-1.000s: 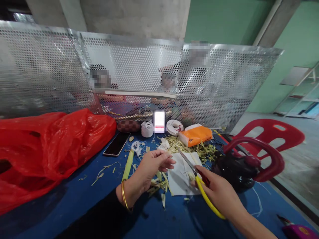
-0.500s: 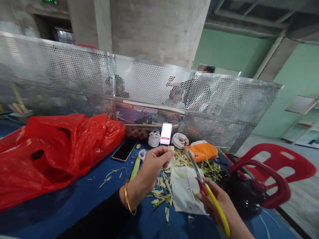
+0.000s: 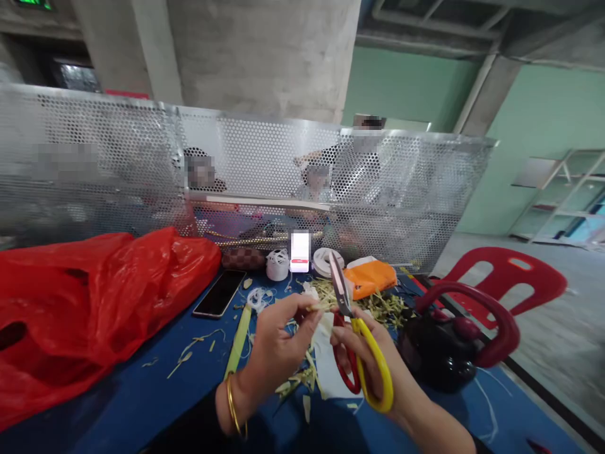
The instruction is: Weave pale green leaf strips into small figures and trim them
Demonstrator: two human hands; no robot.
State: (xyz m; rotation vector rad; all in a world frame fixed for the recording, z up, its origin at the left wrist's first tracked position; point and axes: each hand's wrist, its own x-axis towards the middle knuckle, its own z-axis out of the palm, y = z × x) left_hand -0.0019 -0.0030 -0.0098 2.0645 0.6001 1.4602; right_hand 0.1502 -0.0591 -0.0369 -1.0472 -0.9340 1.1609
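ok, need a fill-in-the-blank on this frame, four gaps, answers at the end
1. The right hand holds scissors whose handles are red and ____.
2. The hand with the bangle is the ____ one.
3. The dark phone lies flat beside the ____ plastic bag.
4. The kettle stands on a ____ table.

Missing words: yellow; left; red; blue.

The scissors (image 3: 348, 309) have one yellow handle, one red handle and silver blades. The bangle (image 3: 231, 403) is gold. The table (image 3: 155, 394) is blue. On the left, the plastic bag (image 3: 127, 293) is red. The pouch (image 3: 242, 258) has brown checks. The kettle (image 3: 437, 353) is black with a dark red handle. The upper right wall (image 3: 562, 113) is green.
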